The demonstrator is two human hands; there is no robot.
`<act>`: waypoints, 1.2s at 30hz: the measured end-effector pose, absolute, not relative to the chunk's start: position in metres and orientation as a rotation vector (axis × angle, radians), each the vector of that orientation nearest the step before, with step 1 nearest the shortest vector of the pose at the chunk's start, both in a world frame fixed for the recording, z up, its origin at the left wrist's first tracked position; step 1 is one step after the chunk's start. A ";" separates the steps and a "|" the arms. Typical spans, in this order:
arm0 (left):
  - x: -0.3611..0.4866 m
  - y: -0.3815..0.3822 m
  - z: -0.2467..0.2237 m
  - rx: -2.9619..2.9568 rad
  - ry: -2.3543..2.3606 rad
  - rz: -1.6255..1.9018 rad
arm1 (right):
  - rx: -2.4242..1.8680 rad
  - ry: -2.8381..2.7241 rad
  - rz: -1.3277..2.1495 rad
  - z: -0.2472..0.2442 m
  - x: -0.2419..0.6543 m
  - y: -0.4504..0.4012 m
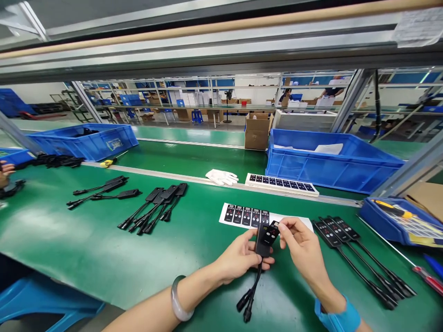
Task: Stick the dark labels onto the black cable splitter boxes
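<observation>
My left hand is closed around a black controller box whose short cables, ending in plugs, hang down. Between the thumb and fingers of my right hand is the upper corner of a black label sticker, tilted over the face of the box. How much of the sticker touches the box I cannot tell. Just behind lies a white label sheet with several black stickers on its left part. To the right, 3 controllers with labelled faces lie side by side, cables toward me.
Plain black controllers lie in groups on the green bench. Behind are a white glove, more label sheets and blue bins. A tool tray and red-handled screwdriver lie right. Another person's hand shows far left.
</observation>
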State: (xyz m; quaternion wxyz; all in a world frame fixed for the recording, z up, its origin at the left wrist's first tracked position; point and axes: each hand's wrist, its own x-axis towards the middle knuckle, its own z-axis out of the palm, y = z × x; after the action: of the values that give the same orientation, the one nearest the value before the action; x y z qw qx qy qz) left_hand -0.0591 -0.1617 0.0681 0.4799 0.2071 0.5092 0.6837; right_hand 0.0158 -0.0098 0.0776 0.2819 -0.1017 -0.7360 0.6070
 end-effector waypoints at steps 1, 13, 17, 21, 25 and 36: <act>-0.059 -0.162 0.068 0.506 1.242 1.668 | -0.273 -1.975 1.633 0.079 0.016 -0.010; -0.057 -0.162 0.069 0.563 1.153 1.678 | -0.354 -2.008 1.728 0.073 0.013 -0.017; -0.057 -0.162 0.070 0.551 1.145 1.671 | -0.355 -1.998 1.748 0.076 0.013 -0.016; -0.058 -0.162 0.069 0.535 1.145 1.668 | -0.340 -1.996 1.720 0.080 0.014 -0.013; -0.058 -0.162 0.069 0.538 1.131 1.669 | -0.351 -2.004 1.716 0.080 0.015 -0.014; -0.055 -0.162 0.071 0.552 1.144 1.655 | -0.362 -1.965 1.733 0.074 0.015 -0.018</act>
State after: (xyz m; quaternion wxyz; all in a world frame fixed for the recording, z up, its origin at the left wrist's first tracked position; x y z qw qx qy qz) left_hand -0.0550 -0.1625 0.0707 0.5035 0.2287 0.4736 0.6855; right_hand 0.0147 -0.0183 0.0744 0.2457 -0.1328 -0.7201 0.6351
